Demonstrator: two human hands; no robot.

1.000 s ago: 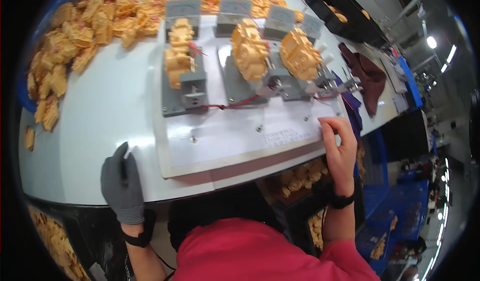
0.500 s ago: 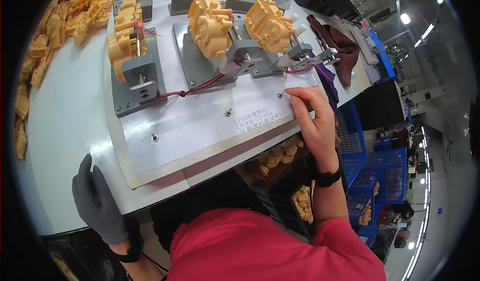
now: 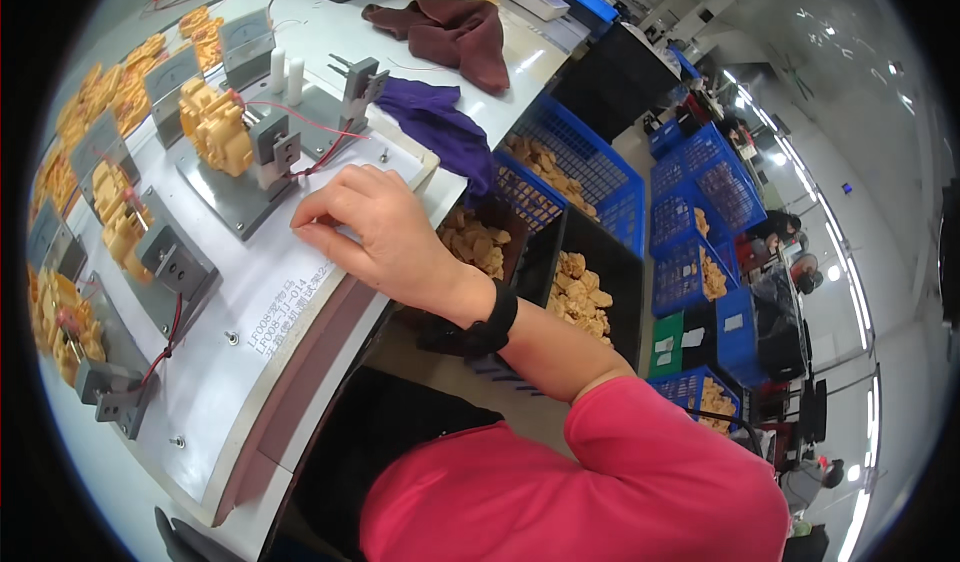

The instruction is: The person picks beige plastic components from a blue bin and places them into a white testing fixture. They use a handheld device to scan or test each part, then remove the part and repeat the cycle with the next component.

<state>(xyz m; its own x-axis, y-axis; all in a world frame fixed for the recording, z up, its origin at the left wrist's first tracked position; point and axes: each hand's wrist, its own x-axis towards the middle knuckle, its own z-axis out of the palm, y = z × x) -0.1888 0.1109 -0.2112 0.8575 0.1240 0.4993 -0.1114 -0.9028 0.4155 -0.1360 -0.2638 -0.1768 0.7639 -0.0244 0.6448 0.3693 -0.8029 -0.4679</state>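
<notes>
My bare right hand (image 3: 378, 230) is over the white test board (image 3: 215, 402), thumb and forefinger pinched together. Its fingertips cover the spot of a small metal toggle switch, which they hide. Other toggle switches show along the board: one (image 3: 232, 338) closer to me, one (image 3: 384, 155) beyond the hand. Just past the fingers, a yellow plastic gearbox housing (image 3: 216, 127) sits on a grey fixture (image 3: 240, 202) with red and black wires. Another housing (image 3: 122, 227) and a third (image 3: 62, 322) sit on fixtures to the left. Only grey-gloved fingers of my left hand (image 3: 190, 540) show at the lower edge, stretched out.
Panel meters (image 3: 245, 50) stand behind the fixtures, with yellow parts (image 3: 105, 97) heaped beyond. A farther fixture with white posts (image 3: 295, 82) bears no housing. Purple cloth (image 3: 435, 127) and brown cloth (image 3: 455, 42) lie to the right. Crates (image 3: 600, 177) of parts stand beside the table.
The view has swung right, so the board appears farther left and the crates show more. My right fingers stay at the same switch's place. Most of my left hand has gone out of view.
</notes>
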